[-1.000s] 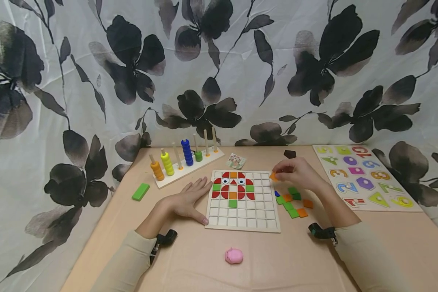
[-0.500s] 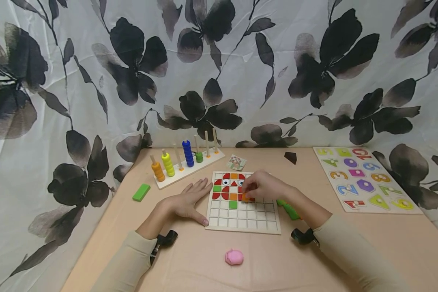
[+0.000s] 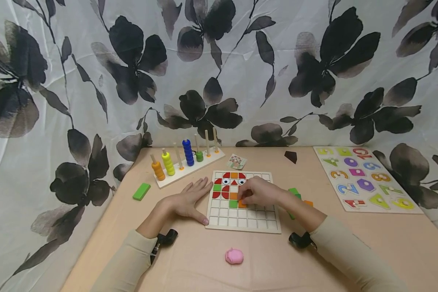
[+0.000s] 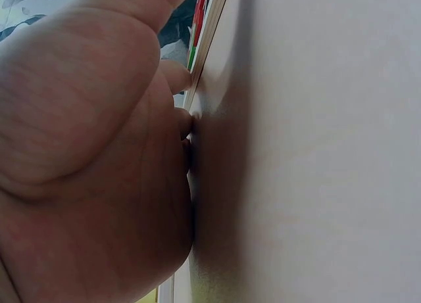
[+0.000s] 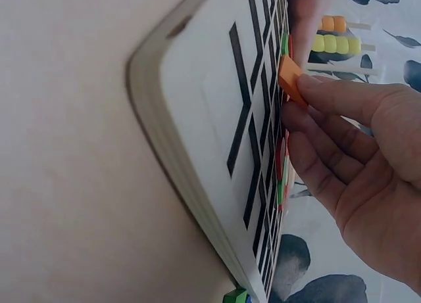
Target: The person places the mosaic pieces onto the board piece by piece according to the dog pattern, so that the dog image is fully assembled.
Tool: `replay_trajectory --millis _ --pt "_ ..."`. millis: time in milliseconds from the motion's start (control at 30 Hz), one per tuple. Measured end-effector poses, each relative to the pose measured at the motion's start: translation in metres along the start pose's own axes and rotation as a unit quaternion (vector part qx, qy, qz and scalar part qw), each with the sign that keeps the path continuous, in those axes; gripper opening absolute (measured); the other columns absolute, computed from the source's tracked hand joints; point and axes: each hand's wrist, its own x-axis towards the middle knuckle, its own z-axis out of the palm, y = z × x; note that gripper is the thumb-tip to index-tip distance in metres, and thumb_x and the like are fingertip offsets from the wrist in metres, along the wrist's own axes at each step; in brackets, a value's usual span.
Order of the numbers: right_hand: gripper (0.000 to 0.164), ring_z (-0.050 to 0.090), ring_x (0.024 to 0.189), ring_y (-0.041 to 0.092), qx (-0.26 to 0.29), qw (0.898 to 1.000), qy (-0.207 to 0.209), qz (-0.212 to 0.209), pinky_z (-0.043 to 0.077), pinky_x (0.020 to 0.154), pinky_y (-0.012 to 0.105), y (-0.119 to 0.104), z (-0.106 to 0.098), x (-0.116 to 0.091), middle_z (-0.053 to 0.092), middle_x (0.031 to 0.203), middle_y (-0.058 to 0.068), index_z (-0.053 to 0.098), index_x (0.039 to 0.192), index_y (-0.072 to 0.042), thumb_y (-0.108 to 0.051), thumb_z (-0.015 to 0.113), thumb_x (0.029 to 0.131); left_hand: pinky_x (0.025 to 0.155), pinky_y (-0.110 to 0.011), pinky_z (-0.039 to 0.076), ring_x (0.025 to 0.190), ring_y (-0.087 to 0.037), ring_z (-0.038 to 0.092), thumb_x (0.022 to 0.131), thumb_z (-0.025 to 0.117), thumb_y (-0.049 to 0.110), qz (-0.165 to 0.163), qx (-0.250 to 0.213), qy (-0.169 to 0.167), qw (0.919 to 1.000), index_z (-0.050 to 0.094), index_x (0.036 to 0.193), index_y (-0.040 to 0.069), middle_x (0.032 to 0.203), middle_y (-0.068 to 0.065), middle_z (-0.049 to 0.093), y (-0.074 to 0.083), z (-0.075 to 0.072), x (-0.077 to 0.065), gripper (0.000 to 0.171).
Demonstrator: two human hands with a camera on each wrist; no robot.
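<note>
A white gridded board lies on the table, with red, green, orange and eye-printed tiles forming an owl-like pattern in its upper left part. My right hand is over the board and pinches an orange square tile between thumb and fingers, just right of a green tile. In the right wrist view the orange tile stands tilted against the grid. My left hand rests with spread fingers along the board's left side, its thumb at the lower left corner. The right hand hides some tiles on the pattern's right side.
Loose green and orange tiles lie right of the board, partly behind the right forearm. Behind stand a peg stacker with coloured rings and a small card. Around are a green block, pink lump, dark piece and number puzzle.
My right hand has carried the orange tile leftward from beside the loose tiles onto the board, then slightly further left beside the green tile. The left hand has stayed put.
</note>
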Motion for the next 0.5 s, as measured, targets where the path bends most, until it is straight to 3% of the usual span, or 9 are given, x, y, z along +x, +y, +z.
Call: replay_trajectory --millis 267,500 --pt "0.01 0.057 0.077 0.007 -0.026 0.999 0.009 -0.025 0.051 0.07 0.023 -0.0024 0.0013 0.0002 0.069 0.089 -0.008 0.075 0.093 -0.015 -0.011 0.073 0.085 0.117 -0.049 -0.006 0.146 -0.025 -0.012 0.065 0.068 0.076 0.0 -0.004 0.004 1.0 -0.002 0.155 0.022 0.16 -0.006 -0.013 -0.0012 -0.0006 0.0005 0.126" --pt "0.012 0.058 0.08 0.003 -0.07 0.997 0.018 -0.017 0.05 0.073 0.023 -0.0039 0.0059 -0.0008 0.07 0.09 -0.01 0.077 0.095 -0.015 -0.013 0.075 0.083 0.117 -0.05 -0.005 0.146 -0.027 -0.011 0.066 0.068 0.075 0.006 -0.002 0.002 1.0 -0.001 0.155 0.021 0.16 -0.008 -0.013 -0.0004 0.0002 -0.0011 0.126"
